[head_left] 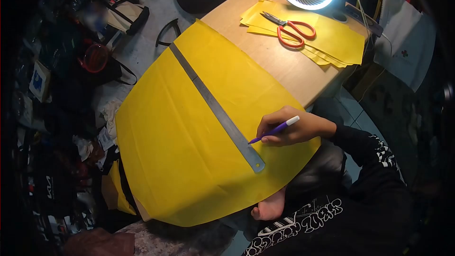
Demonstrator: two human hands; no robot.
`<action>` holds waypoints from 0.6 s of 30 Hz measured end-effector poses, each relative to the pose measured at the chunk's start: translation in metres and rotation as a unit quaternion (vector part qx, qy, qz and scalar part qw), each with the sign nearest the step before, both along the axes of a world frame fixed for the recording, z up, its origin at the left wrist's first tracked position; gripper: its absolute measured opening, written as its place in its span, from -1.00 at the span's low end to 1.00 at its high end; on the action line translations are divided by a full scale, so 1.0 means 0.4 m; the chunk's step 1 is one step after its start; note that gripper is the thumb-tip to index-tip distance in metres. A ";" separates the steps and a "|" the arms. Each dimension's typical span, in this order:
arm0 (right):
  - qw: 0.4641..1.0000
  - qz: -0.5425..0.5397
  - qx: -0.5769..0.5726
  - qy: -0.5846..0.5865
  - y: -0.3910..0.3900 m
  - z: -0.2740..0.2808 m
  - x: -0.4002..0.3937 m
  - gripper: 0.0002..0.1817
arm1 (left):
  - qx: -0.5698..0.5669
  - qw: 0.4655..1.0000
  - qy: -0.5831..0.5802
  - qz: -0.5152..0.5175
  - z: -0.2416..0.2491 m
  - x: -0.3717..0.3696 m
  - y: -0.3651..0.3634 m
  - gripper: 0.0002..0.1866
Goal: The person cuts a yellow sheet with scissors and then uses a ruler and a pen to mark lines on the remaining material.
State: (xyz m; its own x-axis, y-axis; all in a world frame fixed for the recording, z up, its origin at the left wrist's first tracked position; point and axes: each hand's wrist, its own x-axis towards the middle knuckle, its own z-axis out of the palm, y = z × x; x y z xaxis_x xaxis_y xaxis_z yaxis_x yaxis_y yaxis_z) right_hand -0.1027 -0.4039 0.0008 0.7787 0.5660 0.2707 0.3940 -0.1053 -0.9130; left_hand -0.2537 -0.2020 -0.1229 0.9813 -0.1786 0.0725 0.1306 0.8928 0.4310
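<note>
- Right hand [294, 128] clenched around purple pen [275, 129], tip at steel ruler [215, 109].
- Yellow sheet [189, 151]: large, creased, draped over surface [279, 61] edge.
- Left hand out of sight.

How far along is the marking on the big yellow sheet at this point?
Done: a stack of yellow sheets lies by the scissors, and a ruler lies across the big sheet. In hand: the right hand holds a purple pen with its tip at the ruler's near end. No drawn line is visible on the sheet. Left: the sheet is uncut.
</note>
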 end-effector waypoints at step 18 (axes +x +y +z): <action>0.951 -0.035 -0.155 -0.266 0.072 -0.041 -0.043 -0.37 | 0.187 0.980 0.051 0.049 0.096 0.004 0.014 -0.40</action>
